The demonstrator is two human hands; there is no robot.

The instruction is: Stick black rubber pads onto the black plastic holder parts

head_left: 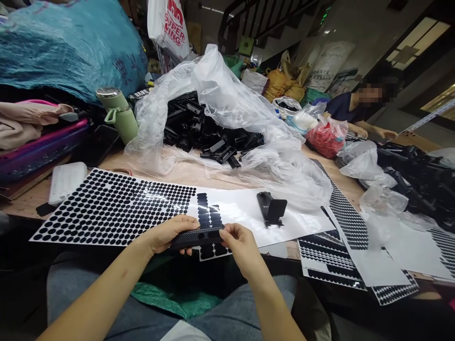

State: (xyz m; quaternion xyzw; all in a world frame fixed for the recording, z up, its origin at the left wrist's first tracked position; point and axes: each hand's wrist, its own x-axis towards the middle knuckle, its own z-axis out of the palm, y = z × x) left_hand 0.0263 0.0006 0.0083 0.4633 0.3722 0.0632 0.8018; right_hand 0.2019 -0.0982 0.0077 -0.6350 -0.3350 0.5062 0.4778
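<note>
My left hand (166, 236) is closed around the left end of a long black plastic piece (196, 237) with a fine striped texture. At its right end, my right hand (242, 245) has thumb and finger pinched on the edge; whether a sticker is between them cannot be made out. Just behind the piece lies a sheet with oblong black stickers (204, 208), and larger black pads on a strip (213, 251) show below it. A black folding stand (273, 208) rests on the white sheet to the right. To the left spreads a sheet of round black stickers (117, 203).
Behind the sheets, an open clear plastic bag (227, 90) holds many black parts (216, 137). A green flask (119, 116) and white box (67, 182) stand left. More sticker sheets (346, 222) lie right, near a red bag (327, 137). Another person (350, 106) sits far right.
</note>
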